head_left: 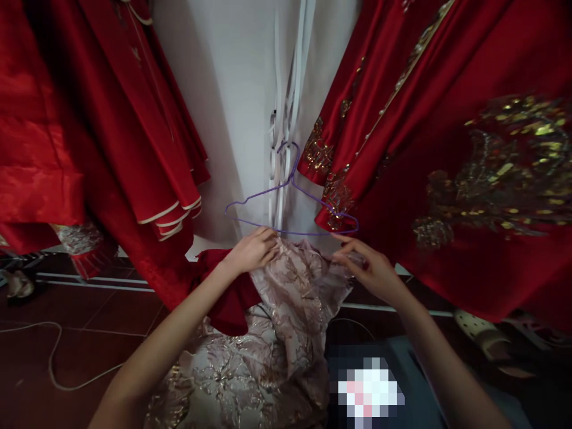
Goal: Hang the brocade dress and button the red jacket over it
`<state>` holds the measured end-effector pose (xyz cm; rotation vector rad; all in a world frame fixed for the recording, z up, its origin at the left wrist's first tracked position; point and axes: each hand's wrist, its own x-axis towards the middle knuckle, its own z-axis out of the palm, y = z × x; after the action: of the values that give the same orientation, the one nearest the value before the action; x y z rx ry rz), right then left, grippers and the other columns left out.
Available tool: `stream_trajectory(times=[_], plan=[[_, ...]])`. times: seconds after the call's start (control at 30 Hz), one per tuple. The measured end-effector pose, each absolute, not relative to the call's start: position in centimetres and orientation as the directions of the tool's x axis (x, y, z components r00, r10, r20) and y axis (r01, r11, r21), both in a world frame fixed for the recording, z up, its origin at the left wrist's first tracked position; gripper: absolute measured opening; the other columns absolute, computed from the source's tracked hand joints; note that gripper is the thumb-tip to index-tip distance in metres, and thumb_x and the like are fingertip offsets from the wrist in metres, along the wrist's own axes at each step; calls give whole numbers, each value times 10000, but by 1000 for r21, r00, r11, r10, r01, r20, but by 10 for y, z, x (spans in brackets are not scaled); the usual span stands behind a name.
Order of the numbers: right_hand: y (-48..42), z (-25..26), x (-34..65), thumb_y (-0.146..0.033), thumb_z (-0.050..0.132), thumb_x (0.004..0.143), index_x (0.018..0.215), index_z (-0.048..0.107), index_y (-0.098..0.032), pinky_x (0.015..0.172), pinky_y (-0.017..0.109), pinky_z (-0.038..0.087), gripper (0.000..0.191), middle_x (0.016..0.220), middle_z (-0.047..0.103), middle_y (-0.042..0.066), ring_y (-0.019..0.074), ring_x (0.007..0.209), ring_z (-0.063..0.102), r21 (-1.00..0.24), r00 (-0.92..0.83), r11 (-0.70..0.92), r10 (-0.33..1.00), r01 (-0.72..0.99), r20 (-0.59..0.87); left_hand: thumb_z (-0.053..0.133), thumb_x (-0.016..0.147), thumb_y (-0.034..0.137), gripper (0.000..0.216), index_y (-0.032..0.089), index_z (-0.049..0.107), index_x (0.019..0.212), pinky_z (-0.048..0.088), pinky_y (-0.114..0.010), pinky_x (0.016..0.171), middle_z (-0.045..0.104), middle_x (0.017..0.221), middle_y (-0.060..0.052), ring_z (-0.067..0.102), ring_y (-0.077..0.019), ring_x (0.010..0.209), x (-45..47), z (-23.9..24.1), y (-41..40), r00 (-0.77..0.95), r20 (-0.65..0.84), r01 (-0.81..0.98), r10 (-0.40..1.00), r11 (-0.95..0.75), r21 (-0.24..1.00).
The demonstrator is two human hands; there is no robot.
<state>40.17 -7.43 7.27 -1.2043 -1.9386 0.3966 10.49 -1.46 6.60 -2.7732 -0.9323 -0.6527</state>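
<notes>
A purple wire hanger appears in front of a white strap with rings, its hook beside one ring. Below its lower bar is a pale pink brocade dress with metallic floral patterns, its lower part spreading toward me. My left hand is closed on the dress's upper edge, close under the hanger bar. On the other side, my right hand pinches the dress's right upper part, with the index finger stretched up near the hanger's right end. A dark red cloth piece lies under my left forearm.
Red garments hang on the left, and red garments with gold embroidery on the right. White straps run down the pale wall. A cable crosses the tiled floor; a clog shoe stands at right. A bright pixelated patch shows below.
</notes>
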Motion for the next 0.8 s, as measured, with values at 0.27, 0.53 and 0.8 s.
stream_trajectory(times=[0.27, 0.53, 0.8], plan=[[-19, 52, 468, -433, 518, 821, 849, 510, -226, 927, 453, 424, 208, 1183, 602, 110, 249, 1063, 579, -651, 289, 398, 662, 647, 692, 509, 805, 279, 180, 180, 636, 727, 341, -451, 1017, 507, 1326, -75, 513, -238, 1152, 151, 49, 9, 771, 371, 499, 518, -853, 152], [-26, 52, 481, -423, 506, 840, 889, 508, -233, 875, 420, 451, 196, 1081, 641, 93, 244, 1006, 597, -646, 307, 422, 629, 636, 714, 483, 834, 263, 181, 187, 633, 770, 261, -466, 1078, 526, 1308, -54, 452, -208, 1229, 135, 54, -11, 764, 398, 491, 509, -858, 154], [-16, 91, 454, -423, 480, 853, 888, 559, -222, 731, 354, 441, 218, 878, 616, 88, 226, 795, 571, -480, 162, 385, 624, 788, 765, 464, 855, 271, 215, 191, 612, 721, 394, -339, 988, 565, 1265, -59, 510, -183, 1179, 143, 58, -10, 767, 415, 453, 489, -871, 188]])
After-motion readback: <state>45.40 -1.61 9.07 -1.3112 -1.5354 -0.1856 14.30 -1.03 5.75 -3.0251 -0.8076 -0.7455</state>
